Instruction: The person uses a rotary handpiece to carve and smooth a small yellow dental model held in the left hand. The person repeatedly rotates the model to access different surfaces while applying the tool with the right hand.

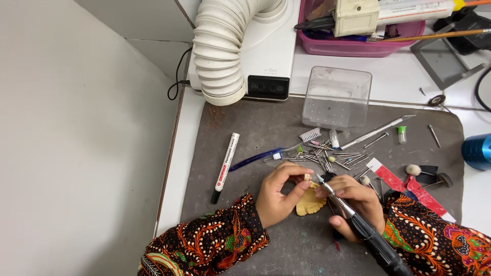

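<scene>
My left hand (279,194) pinches a small pale tooth-like piece (308,177) between thumb and fingertips, above a yellow plaster dental model (309,203) that rests under both hands. My right hand (353,202) grips a black and silver rotary handpiece (358,225) like a pen, its thin tip touching the small piece. Both sleeves are dark with an orange patterned print. The hands work over a grey mat (255,128).
Several loose burs (332,156) lie scattered behind the hands, beside a blue toothbrush (279,152), a white marker (225,167), a scalpel (376,132) and a clear plastic box (336,97). A white ribbed suction hose (220,51) stands at the back. A pink tray (358,43) sits far right.
</scene>
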